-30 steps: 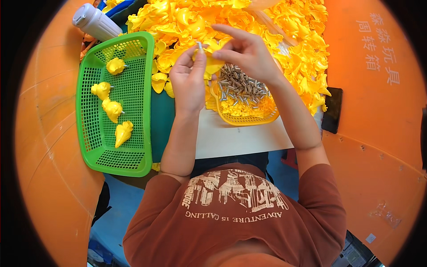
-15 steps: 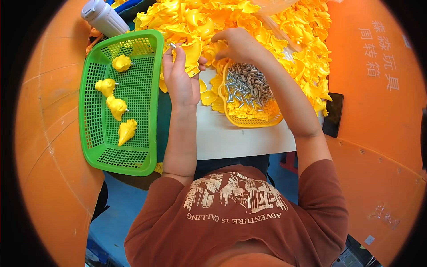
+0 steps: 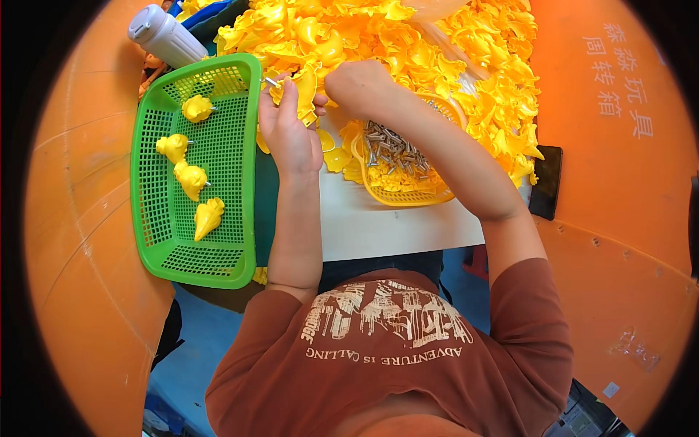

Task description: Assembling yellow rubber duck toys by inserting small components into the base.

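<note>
Brown short-sleeved T-shirt [image 3: 393, 375], pale print [image 3: 384, 313].

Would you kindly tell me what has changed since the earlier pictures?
The left hand, holding a metal pin and a yellow shell piece, has moved left, nearer the green basket. The right hand has also moved left, beside the left one; whether it holds anything is hidden. The four yellow pieces in that basket stayed put.

The left hand [image 3: 293, 137] holds a silvery pin [image 3: 271, 82] and yellow shell [image 3: 304, 93].
</note>
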`<state>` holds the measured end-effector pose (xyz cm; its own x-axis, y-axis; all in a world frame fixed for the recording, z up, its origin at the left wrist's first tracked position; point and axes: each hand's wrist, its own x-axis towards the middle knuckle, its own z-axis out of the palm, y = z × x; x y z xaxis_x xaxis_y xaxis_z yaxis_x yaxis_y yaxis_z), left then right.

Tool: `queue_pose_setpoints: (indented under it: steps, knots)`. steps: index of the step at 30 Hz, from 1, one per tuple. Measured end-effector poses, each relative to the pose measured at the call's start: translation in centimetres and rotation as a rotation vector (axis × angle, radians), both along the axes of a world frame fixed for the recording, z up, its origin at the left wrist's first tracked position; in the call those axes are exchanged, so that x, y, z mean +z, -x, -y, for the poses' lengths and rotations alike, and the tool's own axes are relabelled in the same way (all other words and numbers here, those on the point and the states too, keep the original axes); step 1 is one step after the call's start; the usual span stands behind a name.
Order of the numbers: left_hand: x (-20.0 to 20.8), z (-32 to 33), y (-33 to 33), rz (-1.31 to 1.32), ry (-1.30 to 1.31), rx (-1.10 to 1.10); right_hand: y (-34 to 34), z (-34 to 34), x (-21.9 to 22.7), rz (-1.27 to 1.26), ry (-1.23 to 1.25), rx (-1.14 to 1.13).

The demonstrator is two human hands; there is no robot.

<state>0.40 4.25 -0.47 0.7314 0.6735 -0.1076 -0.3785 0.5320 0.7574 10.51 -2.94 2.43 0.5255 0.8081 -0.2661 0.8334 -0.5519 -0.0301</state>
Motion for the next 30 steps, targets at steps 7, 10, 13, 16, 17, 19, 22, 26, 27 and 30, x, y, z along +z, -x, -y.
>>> queue_pose_setpoints:
  steps: [7,10,13,16,17,19,22,26,27,30]
  knots:
    - [-0.1,0.5,0.0,-0.088,0.011,0.022,-1.2,3.5,-0.2,0.088,-0.629,0.141]
    - [0.3,1.6,-0.2,-0.101,0.129,-0.094,0.2,6.3,0.2,0.144,-1.079,0.206]
    - [0.0,2.0,0.0,-0.08,0.327,-0.199,2.3,7.5,-0.2,0.163,-1.148,0.283]
    - [-0.6,2.2,-0.2,0.04,0.283,-0.248,4.1,8.3,0.3,-0.181,-1.25,-0.02]
    - [-0.6,2.6,-0.3,0.063,0.251,-0.249,4.1,8.5,0.1,-0.178,-1.253,-0.025]
    - [-0.6,3.4,-0.5,0.084,0.218,-0.255,4.0,8.8,-0.3,-0.899,-1.414,-0.604]
    - [-0.5,4.2,-0.5,0.115,0.087,-0.223,2.7,9.2,0.1,-1.258,-1.419,-0.694]
    - [-0.3,4.3,-0.5,0.098,0.07,-0.209,2.9,9.8,0.0,-1.41,-1.357,-0.712]
    - [-0.2,4.3,-0.5,0.103,0.127,-0.189,3.4,9.8,0.0,-1.374,-1.404,-0.739]
    - [-0.3,4.1,-0.4,0.211,0.311,-0.305,4.4,9.3,0.5,-1.281,-1.469,-0.664]
